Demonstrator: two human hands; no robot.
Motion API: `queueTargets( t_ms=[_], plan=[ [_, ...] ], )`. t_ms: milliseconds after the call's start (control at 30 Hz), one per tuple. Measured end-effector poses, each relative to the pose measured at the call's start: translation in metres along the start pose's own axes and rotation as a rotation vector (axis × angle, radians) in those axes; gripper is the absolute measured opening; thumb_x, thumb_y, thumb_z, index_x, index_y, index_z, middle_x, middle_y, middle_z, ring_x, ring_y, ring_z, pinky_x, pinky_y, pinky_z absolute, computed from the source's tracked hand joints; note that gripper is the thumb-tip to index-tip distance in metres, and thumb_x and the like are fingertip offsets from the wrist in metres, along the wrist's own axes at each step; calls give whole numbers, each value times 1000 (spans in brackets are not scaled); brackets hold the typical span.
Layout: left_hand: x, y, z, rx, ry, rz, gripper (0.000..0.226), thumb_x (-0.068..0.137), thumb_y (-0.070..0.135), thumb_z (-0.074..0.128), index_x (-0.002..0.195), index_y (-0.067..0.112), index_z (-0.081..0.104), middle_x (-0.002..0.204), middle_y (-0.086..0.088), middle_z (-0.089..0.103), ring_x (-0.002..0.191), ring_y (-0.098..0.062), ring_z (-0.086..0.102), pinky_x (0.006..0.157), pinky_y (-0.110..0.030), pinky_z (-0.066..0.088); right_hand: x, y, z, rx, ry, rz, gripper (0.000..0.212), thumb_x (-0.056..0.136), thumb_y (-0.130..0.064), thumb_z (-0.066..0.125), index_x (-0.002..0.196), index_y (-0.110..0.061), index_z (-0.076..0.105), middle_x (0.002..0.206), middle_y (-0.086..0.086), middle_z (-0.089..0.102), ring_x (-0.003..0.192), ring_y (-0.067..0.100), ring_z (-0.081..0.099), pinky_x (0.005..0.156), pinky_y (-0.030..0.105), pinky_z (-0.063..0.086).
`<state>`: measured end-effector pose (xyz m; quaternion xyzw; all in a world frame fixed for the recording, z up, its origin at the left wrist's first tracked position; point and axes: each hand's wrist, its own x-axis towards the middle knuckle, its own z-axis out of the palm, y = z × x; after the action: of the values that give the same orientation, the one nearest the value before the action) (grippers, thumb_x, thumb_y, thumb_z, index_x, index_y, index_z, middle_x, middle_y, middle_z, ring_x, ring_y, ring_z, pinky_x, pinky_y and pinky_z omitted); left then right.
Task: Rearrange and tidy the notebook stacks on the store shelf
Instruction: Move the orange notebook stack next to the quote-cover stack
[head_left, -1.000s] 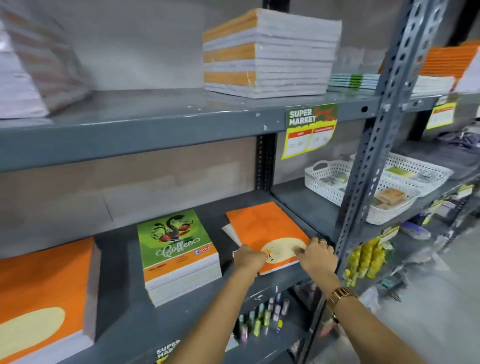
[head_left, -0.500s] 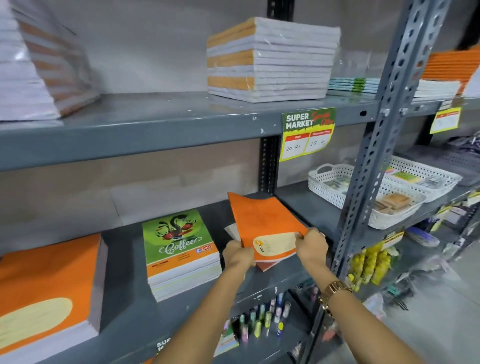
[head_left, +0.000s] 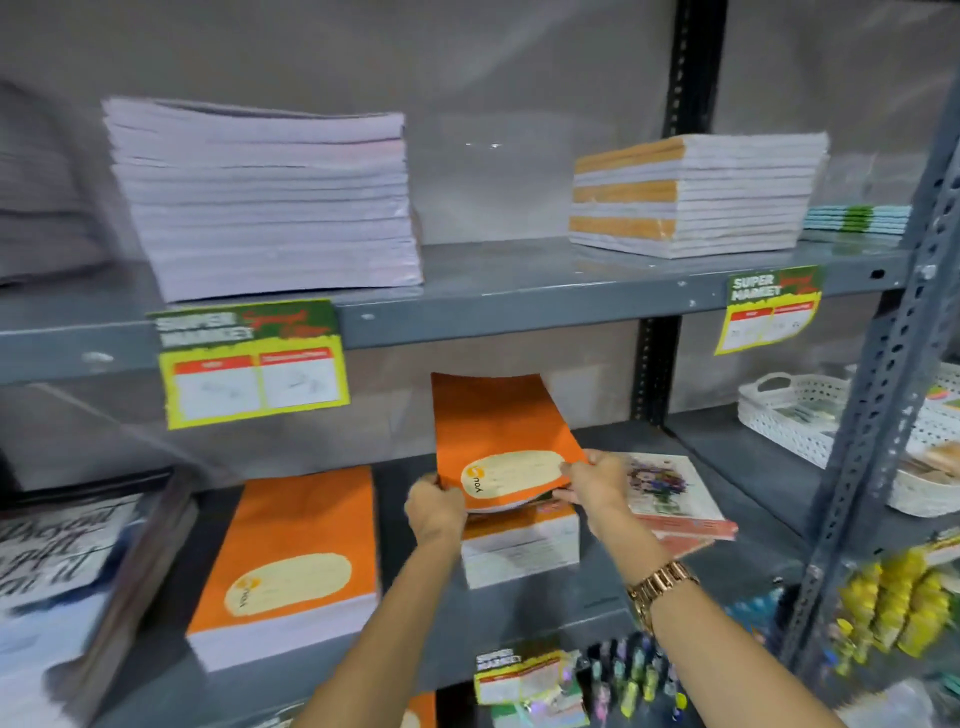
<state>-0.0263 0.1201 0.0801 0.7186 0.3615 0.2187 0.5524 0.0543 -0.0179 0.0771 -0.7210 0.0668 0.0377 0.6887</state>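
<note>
Both my hands hold an orange notebook with a cream label, tilted up above a short stack with white page edges on the middle shelf. My left hand grips its lower left corner and my right hand its lower right edge. To the left lies a thick orange notebook stack. A floral-covered notebook pile lies just right of my right hand.
The upper shelf carries a tall white stack and an orange-banded stack. White baskets sit at the right behind a perforated upright post. A dark lettered stack lies at the far left. Pens stand below.
The orange notebook has been lifted off the floral pile and carried left, over the short stack. The view has swung left, bringing the tall white stack into sight.
</note>
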Motion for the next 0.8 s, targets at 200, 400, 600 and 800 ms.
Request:
queueTargets(
  t_ms=[200, 400, 600, 800],
  plan=[
    [22, -22, -93, 10, 142, -60, 26, 85, -5, 46, 105, -8, 63, 112, -29, 65, 105, -42, 58, 86, -41, 46, -46, 7, 79, 85, -218, 81, 22, 87, 11, 53, 106, 6, 63, 101, 14, 59, 90, 25, 58, 63, 27, 58],
    [36, -57, -166, 83, 197, -39, 18, 82, -9, 44, 82, -7, 61, 76, -25, 62, 80, -40, 57, 68, -40, 44, -91, 27, 145, 44, -334, 77, 26, 86, 14, 52, 72, -6, 60, 98, 14, 63, 88, 27, 60, 70, 34, 56],
    [41, -81, -208, 199, 228, -97, 16, 83, -2, 51, 89, -12, 62, 103, -33, 65, 99, -44, 59, 81, -43, 49, -114, 51, 185, -111, -339, 70, 15, 81, 10, 58, 77, -3, 63, 105, 22, 68, 82, 26, 64, 57, 27, 56],
    [34, -89, -214, 444, 211, -107, 31, 83, 24, 61, 102, -1, 62, 118, -21, 59, 96, -37, 61, 78, -39, 48, -125, 57, 186, -459, -317, -23, 8, 79, -7, 69, 83, -2, 65, 81, 11, 68, 51, 19, 63, 52, 25, 57]
  ],
)
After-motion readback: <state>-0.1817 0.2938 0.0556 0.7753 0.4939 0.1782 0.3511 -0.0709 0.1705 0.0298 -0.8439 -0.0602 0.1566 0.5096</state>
